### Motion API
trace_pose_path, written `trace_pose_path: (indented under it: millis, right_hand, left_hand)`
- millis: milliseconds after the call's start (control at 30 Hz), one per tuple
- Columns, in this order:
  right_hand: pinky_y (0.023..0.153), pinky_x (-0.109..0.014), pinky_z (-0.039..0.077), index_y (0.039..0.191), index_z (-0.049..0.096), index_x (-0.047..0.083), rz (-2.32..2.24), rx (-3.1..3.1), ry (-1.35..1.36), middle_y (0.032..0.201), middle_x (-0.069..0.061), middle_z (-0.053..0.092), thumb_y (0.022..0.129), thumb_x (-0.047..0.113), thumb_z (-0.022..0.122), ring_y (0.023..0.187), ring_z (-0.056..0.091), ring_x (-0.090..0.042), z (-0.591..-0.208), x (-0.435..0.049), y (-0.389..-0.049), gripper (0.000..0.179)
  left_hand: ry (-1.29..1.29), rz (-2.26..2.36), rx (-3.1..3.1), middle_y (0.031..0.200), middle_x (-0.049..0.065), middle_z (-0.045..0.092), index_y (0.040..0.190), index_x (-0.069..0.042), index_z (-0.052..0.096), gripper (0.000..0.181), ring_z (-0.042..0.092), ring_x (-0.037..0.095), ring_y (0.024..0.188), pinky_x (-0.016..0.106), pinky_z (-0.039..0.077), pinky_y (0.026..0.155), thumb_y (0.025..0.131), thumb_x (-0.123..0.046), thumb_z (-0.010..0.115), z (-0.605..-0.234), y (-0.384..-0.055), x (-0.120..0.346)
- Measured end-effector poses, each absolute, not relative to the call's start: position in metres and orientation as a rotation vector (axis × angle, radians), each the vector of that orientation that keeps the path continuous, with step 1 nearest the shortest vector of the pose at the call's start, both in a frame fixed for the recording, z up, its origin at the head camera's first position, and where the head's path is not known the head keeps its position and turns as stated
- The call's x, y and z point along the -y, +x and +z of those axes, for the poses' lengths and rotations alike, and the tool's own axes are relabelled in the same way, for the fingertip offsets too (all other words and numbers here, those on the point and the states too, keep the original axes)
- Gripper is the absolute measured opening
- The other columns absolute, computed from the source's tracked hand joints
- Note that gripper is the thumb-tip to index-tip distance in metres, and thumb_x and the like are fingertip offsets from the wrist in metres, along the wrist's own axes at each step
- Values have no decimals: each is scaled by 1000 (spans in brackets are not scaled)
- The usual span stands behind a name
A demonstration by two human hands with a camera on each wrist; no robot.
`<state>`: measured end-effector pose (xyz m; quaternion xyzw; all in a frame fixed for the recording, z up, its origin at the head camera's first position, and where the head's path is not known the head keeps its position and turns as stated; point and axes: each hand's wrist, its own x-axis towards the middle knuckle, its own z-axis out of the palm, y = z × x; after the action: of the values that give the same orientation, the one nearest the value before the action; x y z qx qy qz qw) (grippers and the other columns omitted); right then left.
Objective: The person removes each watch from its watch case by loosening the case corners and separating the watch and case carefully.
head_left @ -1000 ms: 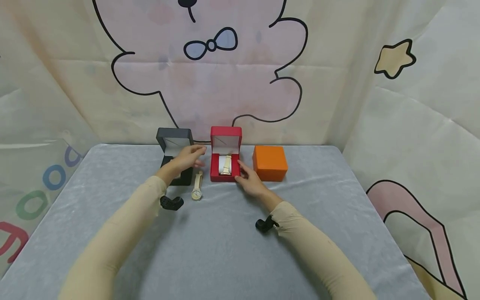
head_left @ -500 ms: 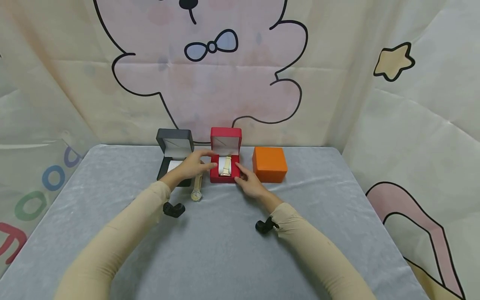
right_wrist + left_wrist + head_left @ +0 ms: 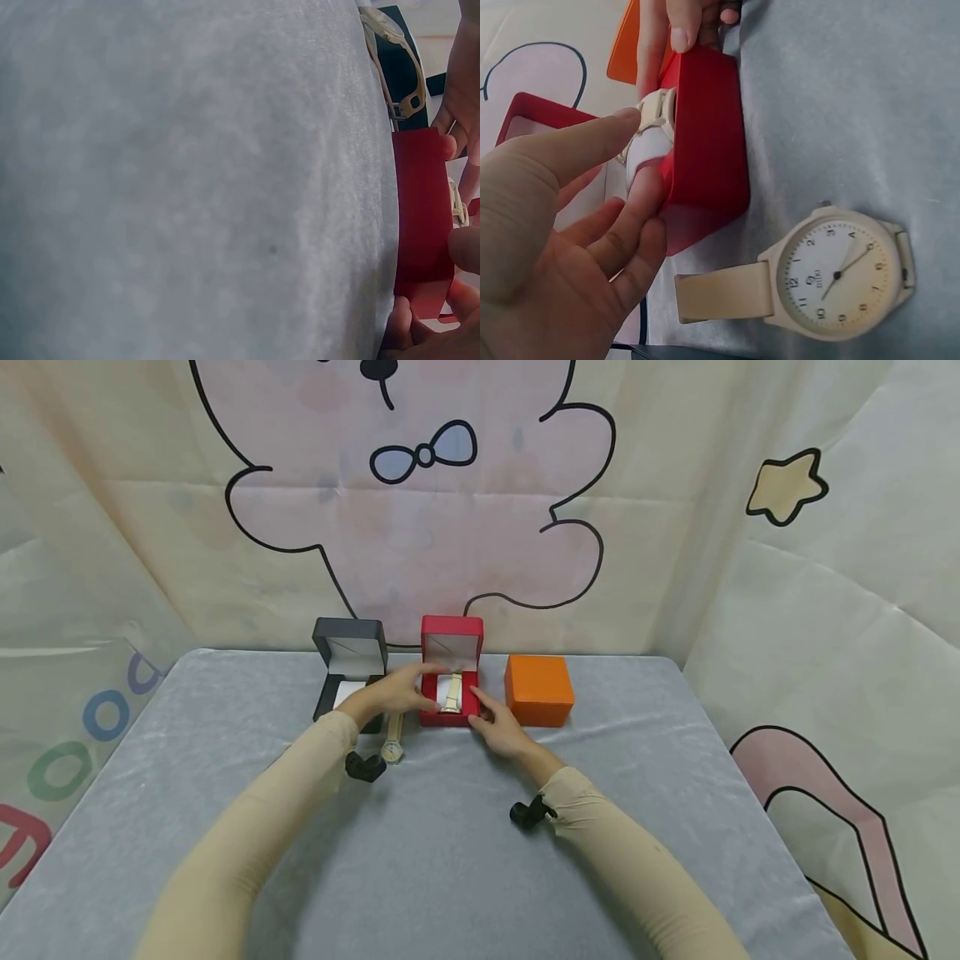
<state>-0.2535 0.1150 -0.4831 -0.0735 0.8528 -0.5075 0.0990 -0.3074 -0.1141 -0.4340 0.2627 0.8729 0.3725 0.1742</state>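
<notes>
An open red watch box (image 3: 450, 721) stands at the back of the table, its lid up. Inside it, a watch with a cream strap (image 3: 453, 690) is wrapped round a white cushion (image 3: 646, 148). My left hand (image 3: 402, 691) reaches in from the left, thumb close to the strap and a fingertip by the cushion, fingers loosely bent. My right hand (image 3: 501, 728) holds the box at its right side, the thumb on the edge and other fingers along the wall. Beside the box's left side lies a second watch (image 3: 836, 274) with a cream strap and white dial.
An open dark grey box (image 3: 348, 632) with a white cushion stands to the left, partly behind my left hand. An orange box (image 3: 539, 691) sits right of the red one. Grey cloth (image 3: 450, 860) covers the table, and a printed curtain (image 3: 675, 568) hangs behind it.
My left hand has moved right, from over the dark grey box to the red box's opening. My right hand has stayed at the red box.
</notes>
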Motion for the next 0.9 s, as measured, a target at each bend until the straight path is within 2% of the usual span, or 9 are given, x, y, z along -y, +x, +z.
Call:
trace_pose_path:
  millis: [67,233,367,500,733,900]
  right_hand:
    - [85,-27,39,159,35,18,-1503,-2522,-216,114,-14,53,103,12,55,103,48,-21,-483,-115,-253,59]
    - [92,-32,38,159,34,19,-1504,-2517,-215,125,-17,53,104,12,54,110,47,-24,-483,-116,-253,59]
    - [95,-34,38,159,34,21,-1501,-2513,-210,134,-17,51,104,13,55,114,47,-26,-482,-115,-253,60]
    - [94,-34,39,159,34,22,-1496,-2514,-202,135,-17,50,104,14,55,113,47,-26,-482,-115,-253,60]
    - [96,-34,38,159,34,24,-1501,-2506,-196,138,-17,49,104,14,55,116,46,-26,-481,-114,-254,60]
    - [108,-40,38,160,32,22,-1497,-2495,-215,151,-16,44,105,14,53,124,44,-28,-482,-114,-253,60]
  left_hand:
    - [718,1046,-2472,161,16,38,154,-10,42,72,39,34,143,56,36,118,90,-15,75,-434,-309,113]
    - [645,1040,-2443,161,16,36,157,-15,38,77,34,35,144,58,29,121,90,-17,76,-436,-313,112]
    - [616,1056,-2425,162,17,34,157,-13,37,78,30,35,149,58,25,123,90,-15,76,-438,-315,111]
    - [614,1033,-2433,165,18,28,158,-12,36,79,23,37,153,59,20,124,89,-16,76,-438,-316,111]
    - [645,959,-2469,166,21,22,158,-7,33,81,24,38,152,57,21,125,89,-17,75,-441,-320,109]
    - [682,883,-2510,164,24,24,157,-3,33,81,26,40,152,56,22,125,89,-18,75,-440,-319,106]
